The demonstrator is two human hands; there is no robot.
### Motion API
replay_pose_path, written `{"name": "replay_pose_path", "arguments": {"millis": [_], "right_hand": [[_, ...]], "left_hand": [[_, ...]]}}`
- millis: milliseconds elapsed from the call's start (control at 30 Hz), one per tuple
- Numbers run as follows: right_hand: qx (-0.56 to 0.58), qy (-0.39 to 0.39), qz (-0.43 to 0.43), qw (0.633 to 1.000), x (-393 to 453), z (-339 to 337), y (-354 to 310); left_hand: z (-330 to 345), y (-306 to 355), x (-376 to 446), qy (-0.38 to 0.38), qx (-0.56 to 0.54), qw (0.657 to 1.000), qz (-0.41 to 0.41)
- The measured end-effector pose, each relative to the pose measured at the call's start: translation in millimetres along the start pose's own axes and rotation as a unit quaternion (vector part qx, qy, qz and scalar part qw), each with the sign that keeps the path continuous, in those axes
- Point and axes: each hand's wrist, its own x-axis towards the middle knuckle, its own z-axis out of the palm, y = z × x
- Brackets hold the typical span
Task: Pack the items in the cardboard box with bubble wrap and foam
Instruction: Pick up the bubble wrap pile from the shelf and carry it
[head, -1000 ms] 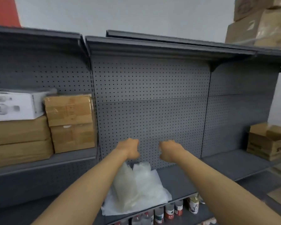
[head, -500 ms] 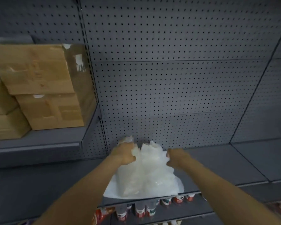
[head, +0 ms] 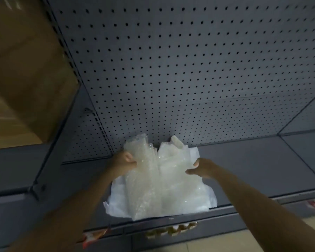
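Gripping the bubble wrap (head: 145, 177) with your left hand (head: 121, 160), your right hand (head: 202, 168) steadies it, fingers loosely spread, for lifting off the shelf (head: 253, 171).

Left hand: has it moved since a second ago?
Yes. The left hand has come down from in front of the pegboard onto the bubble wrap.
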Motion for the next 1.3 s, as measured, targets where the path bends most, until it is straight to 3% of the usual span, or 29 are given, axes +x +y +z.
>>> {"name": "replay_pose_path", "arguments": {"millis": [267,433,600,867,1033,1300], "right_hand": [[0.082,-0.085,0.097,0.988,47,3,29],[0.108,-0.126,0.112,0.980,63,10,38],[0.189,-0.138,0.115,0.965,72,23,42],[0.300,-0.137,0.089,0.940,102,55,67],[0.346,-0.109,0.081,0.928,91,57,57],[0.368,-0.053,0.049,0.927,68,50,46]], "left_hand": [[11,-38,14,0.058,-0.183,0.975,-0.108],[18,-56,9,-0.030,-0.249,0.957,-0.149],[32,-74,3,-0.089,-0.290,0.903,-0.303],[61,-142,35,-0.159,-0.299,0.895,-0.289],[41,-72,5,-0.161,-0.335,0.898,-0.237],[42,-60,-2,-0.117,-0.340,0.907,-0.220]]}}
